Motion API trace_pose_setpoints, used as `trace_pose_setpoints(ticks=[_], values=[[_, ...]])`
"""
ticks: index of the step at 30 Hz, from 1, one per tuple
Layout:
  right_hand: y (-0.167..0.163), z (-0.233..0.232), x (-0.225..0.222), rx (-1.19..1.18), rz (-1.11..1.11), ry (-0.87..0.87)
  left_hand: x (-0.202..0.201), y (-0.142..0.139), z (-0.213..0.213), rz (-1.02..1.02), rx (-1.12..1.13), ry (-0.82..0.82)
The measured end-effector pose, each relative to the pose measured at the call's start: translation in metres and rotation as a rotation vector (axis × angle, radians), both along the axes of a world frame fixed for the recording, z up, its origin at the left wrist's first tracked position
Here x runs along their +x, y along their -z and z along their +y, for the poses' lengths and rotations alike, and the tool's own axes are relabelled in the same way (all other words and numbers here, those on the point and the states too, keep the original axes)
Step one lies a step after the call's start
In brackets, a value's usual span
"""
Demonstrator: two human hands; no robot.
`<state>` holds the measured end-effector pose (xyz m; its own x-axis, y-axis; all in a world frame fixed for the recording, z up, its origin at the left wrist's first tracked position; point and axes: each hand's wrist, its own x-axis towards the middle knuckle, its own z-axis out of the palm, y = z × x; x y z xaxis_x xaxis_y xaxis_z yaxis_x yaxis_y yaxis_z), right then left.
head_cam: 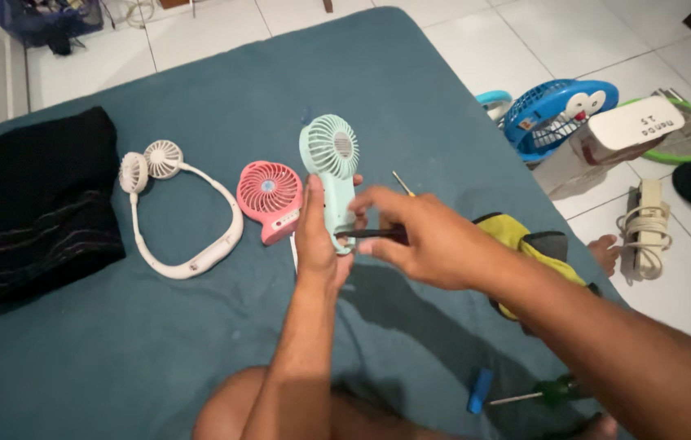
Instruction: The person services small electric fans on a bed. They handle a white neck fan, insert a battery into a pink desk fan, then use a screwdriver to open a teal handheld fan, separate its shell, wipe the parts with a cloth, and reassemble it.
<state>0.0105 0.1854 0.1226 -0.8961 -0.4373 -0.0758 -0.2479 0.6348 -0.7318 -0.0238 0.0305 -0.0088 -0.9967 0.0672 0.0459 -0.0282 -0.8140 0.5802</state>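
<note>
Left hand (317, 236) grips mint handheld fan (331, 175) | right hand (419, 236) pinches dark screwdriver (371, 234) against handle | risk: tip slips, scratching casing.

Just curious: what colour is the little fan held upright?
Pale mint green fan, clearest in the head view.

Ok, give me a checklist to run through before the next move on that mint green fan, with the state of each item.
1. Left hand grips the mint green fan by its handle, fan head up: ok.
2. Right hand holds a dark slim tool pointed at the handle: ok.
3. Tool tip seated on a screw: cannot tell, too small.
4. Pink fan and white neck fan lie apart from the hands on the blue cover: ok.
5. Spare green-handled screwdriver lies on the cover near the edge: ok.
</note>
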Motion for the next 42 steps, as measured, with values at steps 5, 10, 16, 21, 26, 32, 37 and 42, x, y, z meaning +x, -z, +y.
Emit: trace_pose_setpoints(ticks=[5,10,16,21,26,32,37,42], values=[[-0.007,-0.001,-0.004,-0.269,-0.037,-0.014,0.005,-0.009,0.001,-0.027,-0.113,-0.042],[-0.009,0.005,0.000,-0.114,0.226,-0.132,0.005,-0.017,0.001,0.031,-0.052,-0.037],[-0.006,0.004,-0.004,-0.186,-0.193,0.180,0.008,-0.018,0.005,-0.013,-0.033,-0.039],[0.000,0.005,-0.003,-0.287,-0.044,-0.031,0.006,-0.015,0.001,0.005,0.019,-0.038],[0.001,0.004,-0.003,-0.279,-0.190,0.097,0.004,-0.013,0.004,0.003,-0.050,-0.064],[-0.006,0.004,-0.006,-0.267,-0.216,0.084,0.005,-0.015,0.003,0.002,-0.037,-0.060],[0.002,0.006,-0.005,-0.265,-0.046,0.079,0.004,-0.020,0.000,0.006,-0.047,-0.061],[0.017,0.009,-0.011,-0.344,-0.177,0.143,0.004,-0.021,-0.003,0.025,-0.049,-0.057]])
